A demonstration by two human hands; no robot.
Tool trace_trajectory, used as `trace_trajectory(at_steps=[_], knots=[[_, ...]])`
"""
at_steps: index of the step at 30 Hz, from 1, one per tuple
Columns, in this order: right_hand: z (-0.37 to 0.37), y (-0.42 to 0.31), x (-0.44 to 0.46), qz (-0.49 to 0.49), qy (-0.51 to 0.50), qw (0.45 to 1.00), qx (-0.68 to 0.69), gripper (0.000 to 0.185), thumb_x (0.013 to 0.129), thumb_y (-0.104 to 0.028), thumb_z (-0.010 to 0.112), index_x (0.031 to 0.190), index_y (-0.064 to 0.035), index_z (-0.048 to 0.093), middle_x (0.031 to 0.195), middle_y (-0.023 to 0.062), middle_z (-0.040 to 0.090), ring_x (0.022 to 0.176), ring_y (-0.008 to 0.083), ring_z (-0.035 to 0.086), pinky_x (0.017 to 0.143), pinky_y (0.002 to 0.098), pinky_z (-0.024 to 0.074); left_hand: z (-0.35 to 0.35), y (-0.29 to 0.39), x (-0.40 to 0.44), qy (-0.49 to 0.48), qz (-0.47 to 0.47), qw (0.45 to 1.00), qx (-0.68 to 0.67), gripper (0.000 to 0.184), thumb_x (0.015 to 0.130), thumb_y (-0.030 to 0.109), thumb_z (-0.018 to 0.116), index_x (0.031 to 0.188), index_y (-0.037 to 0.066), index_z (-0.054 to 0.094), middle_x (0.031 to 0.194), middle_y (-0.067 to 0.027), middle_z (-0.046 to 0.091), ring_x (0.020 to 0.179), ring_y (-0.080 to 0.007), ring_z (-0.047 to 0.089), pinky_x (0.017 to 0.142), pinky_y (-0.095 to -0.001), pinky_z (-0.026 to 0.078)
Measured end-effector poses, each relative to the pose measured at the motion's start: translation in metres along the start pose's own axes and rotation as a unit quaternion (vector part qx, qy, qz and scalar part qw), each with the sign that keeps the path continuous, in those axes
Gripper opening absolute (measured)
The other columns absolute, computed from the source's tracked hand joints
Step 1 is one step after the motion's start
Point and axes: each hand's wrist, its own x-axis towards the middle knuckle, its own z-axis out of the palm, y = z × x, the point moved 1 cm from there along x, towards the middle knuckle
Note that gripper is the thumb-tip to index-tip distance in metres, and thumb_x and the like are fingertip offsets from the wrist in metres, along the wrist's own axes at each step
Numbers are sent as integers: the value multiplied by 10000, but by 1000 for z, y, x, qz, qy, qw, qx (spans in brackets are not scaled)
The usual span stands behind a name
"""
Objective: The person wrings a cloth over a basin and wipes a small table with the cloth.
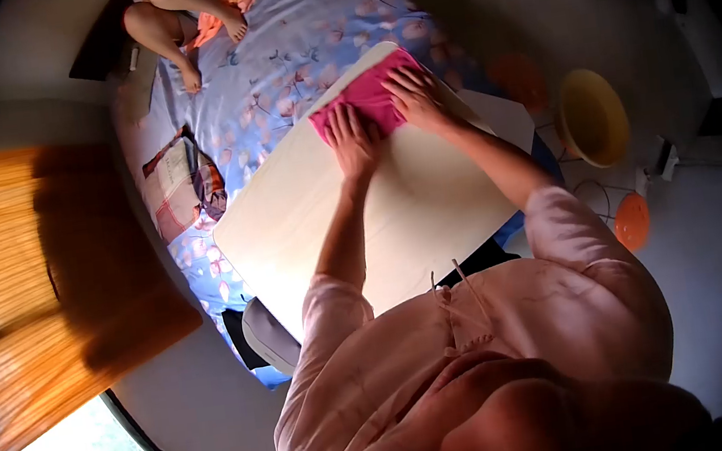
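A bright pink cloth (370, 96) lies flat near the far end of a pale, round-cornered board (379, 223). My left hand (354, 142) rests on the cloth's near left part, fingers stretched out. On its right part lies my right hand (418, 99), palm down with the fingers extended. Both hands press on the cloth from above, and neither is wrapped round it. What is under the palms is hidden.
The board sits on a bed with a blue floral sheet (270, 74). Folded plaid cloths (181, 189) lie to its left. Another person's legs (166, 33) are at the far left. A yellow basin (593, 118) and an orange round object (632, 222) stand on the right.
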Motion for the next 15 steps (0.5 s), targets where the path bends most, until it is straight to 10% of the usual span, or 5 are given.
trace_trajectory(at_steps=[8,15], knots=[[-140,-50,-201,49,-121,991,13,449,946,-106,617,1393,-58,618,1553,186,485,1454,407,417,1184,523,334,-59,139,-152,-150,-41,980,-125,703,953,289,641,1547,-9,414,1624,-232,369,1517,-439,315,1227,-589,237],[-1,1,36,-60,-19,997,-40,405,942,-231,613,1330,-128,664,1495,98,561,1397,295,491,1136,464,394,-11,14,9,10,-11,999,-42,749,925,347,643,1479,-108,426,1541,-326,426,1462,-504,359,1231,-578,241]])
